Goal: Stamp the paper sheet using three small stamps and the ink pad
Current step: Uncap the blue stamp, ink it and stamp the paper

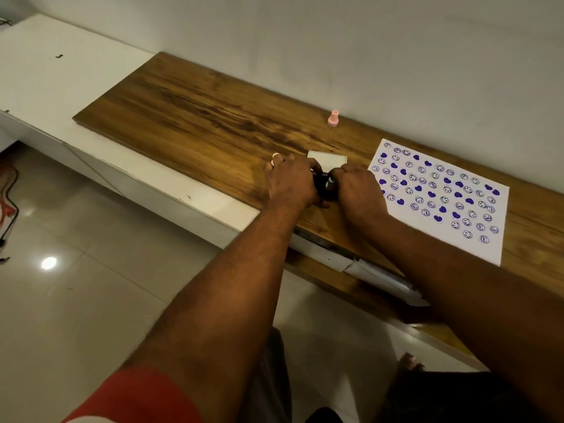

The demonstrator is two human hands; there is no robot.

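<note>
A white paper sheet [442, 196] covered with several blue heart and smiley prints lies at the right of the wooden top. The dark ink pad [324, 186] sits between my hands, its pale open lid [328, 160] behind it. My left hand [290, 181] rests on the pad's left side, and a small white stamp [275, 155] shows by its fingers. My right hand [355, 190] presses a small stamp [330, 182] down onto the pad; most of that stamp is hidden. A pink stamp [334, 118] stands upright near the wall.
The wooden top [198, 117] runs along a white wall, with a white counter [61, 80] to its left. Below the front edge a drawer holds white papers [366, 270]. Tiled floor lies beneath, with red cables [7, 206] at far left.
</note>
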